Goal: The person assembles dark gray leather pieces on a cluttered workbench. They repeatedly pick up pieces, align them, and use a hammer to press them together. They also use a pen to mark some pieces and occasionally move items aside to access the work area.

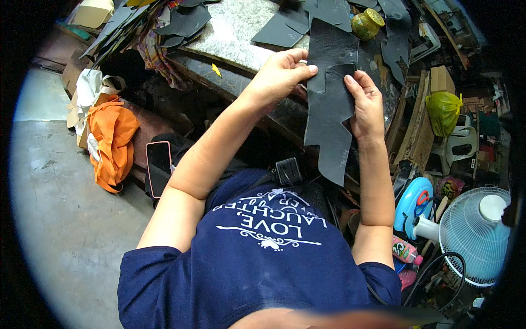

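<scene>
A large dark grey leather piece (327, 118) with a jagged cut outline hangs in front of me, held up by both hands. My left hand (280, 74) pinches its upper left edge between thumb and fingers. My right hand (365, 104) grips its right edge a little lower. The piece's pointed lower end dangles toward my lap. Behind it lies a stone-topped workbench (235, 33) with more dark cut pieces (183, 22) spread on it.
A yellow-green jar (367, 24) stands on the bench. A phone with a pink rim (159, 167) rests at my left beside an orange cloth (112, 140). A small white fan (474, 233), a blue round object (412, 203) and a green bag (442, 109) crowd the right.
</scene>
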{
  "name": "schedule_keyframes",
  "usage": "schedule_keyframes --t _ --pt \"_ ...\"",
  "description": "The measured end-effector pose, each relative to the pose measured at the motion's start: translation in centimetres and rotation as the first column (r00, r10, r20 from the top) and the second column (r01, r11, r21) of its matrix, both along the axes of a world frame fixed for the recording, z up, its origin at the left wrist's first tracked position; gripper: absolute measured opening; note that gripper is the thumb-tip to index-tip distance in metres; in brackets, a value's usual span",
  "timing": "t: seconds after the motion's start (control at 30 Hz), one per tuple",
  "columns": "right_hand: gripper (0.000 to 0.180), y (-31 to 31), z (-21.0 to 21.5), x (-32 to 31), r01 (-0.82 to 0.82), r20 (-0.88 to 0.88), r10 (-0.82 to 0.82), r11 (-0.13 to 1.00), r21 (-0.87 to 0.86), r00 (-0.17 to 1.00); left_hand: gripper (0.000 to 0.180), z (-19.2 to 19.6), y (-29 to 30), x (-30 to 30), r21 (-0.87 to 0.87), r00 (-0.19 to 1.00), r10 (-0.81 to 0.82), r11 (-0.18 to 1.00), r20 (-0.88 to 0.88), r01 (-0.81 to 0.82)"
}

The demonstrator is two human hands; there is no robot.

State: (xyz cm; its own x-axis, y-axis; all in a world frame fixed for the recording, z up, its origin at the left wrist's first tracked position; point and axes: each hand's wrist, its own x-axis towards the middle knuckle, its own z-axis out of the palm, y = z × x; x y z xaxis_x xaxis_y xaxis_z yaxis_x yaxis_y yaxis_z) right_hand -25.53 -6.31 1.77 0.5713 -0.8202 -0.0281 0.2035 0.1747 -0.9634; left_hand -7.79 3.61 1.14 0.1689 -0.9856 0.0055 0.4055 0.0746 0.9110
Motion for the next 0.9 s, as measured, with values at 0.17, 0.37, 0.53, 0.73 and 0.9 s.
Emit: schedule_keyframes --t 0.17,0.37,0.53,0.73,0.9 --pt "0.011 -0.1 -0.4 0.2 -0.001 0.073 -0.005 0.997 0.077 0.997 0.029 -0.1 -0.1 -0.2 -0.021 0.991 -0.023 1.0 -0.129 0.021" --pt "0.009 -0.7 -0.8 0.0 0.001 0.048 -0.006 0.995 0.102 0.999 0.035 -0.5 0.0 -0.2 -0.041 0.996 -0.067 0.997 -0.06 0.064" --pt "0.01 -1.1 -1.2 -0.2 -0.029 0.036 0.025 0.994 0.108 0.999 0.036 -1.1 0.1 0.0 -0.022 0.997 -0.082 0.996 -0.015 0.081" --pt "0.017 -0.7 -1.4 0.6 0.049 0.005 -0.05 0.998 0.038 0.999 0.039 -1.7 0.0 -0.1 -0.046 0.998 -0.058 0.997 -0.036 0.057" --pt "0.026 0.6 -0.2 1.0 0.178 -0.132 -0.385 0.67 -0.721 0.914 0.04 -1.7 0.3 -0.4 -0.045 0.999 0.003 0.999 0.04 -0.001"
